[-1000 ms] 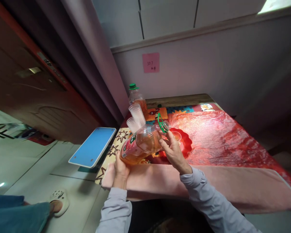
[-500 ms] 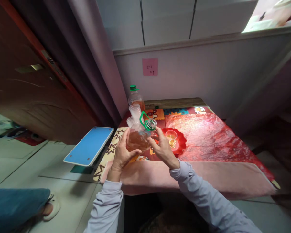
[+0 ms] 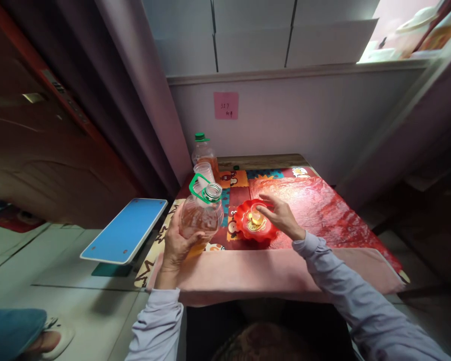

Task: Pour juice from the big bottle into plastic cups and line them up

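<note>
A large bottle (image 3: pixel 201 216) of amber liquid is held upright just left of the frame's centre, with its mouth uncapped and a green carrying ring hanging at the neck. It is gripped low on its body by the left hand (image 3: pixel 176 244), whose fingers are wrapped closed around the side while its base is kept just above the near table edge. The right hand (image 3: pixel 282 216) is stretched out to the right of centre with its fingers loosely spread and nothing enclosed. Its thumb and forefinger are brought to a small clear cup (image 3: pixel 256 217); whether the cup is actually touched cannot be told. The cup is set in a red scalloped plate (image 3: pixel 248 231) just beside the bottle and contains a little amber liquid. Behind the bottle, toward the wall, stacked clear cups (image 3: pixel 204 171) and a second bottle (image 3: pixel 203 150) with a green cap are seen. The table (image 3: pixel 263 161) is covered by a patterned mat, a crinkled red plastic sheet (image 3: pixel 315 210) on the right and a pink cloth (image 3: pixel 266 273) along the near edge. A pink note (image 3: pixel 226 105) is stuck on the wall above, and a blue board (image 3: pixel 126 229) is placed at the left.
</note>
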A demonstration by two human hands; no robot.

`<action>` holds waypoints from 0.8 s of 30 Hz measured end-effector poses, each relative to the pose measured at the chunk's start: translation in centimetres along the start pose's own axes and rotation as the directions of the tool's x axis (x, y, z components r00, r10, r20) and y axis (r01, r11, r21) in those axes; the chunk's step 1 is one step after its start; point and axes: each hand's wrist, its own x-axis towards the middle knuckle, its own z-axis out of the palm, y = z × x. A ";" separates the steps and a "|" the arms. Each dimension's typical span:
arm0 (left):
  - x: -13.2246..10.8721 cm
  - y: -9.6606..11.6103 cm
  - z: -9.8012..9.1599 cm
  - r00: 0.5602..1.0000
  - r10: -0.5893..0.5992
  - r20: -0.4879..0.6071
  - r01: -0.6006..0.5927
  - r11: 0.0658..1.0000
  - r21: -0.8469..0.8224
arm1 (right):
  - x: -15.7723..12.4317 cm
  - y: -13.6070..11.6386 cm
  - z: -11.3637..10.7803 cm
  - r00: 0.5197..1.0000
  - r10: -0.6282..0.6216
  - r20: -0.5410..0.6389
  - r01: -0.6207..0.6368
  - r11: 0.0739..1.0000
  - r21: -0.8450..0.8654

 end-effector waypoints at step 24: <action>0.3 -1.7 0.0 0.995 0.042 -0.086 -0.037 0.998 0.059 | 2.9 1.8 -1.8 0.995 0.086 0.058 -0.050 0.887 -0.460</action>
